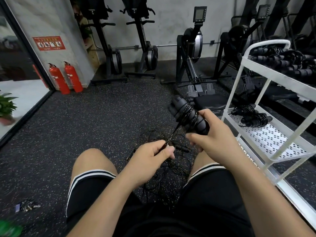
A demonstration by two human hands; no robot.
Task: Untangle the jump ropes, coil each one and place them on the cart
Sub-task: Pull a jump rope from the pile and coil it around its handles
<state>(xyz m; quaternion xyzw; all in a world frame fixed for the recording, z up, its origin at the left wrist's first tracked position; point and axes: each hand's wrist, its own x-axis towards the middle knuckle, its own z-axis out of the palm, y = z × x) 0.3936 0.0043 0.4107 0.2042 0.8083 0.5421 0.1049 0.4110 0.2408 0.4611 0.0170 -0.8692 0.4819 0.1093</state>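
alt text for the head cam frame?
Right hand holds paired black jump-rope handles wrapped in thin black cord; left hand pinches the cord's free end, above a tangled rope pile beside a white metal cart.

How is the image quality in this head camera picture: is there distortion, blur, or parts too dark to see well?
Head view: the wide-angle lens bends the white cart and the walls outward at the edges; the left hand and right hand look slightly soft; the thin black cord pile is hard to follow on the dark speckled floor; the coiled ropes on the top shelf merge into dark masses.
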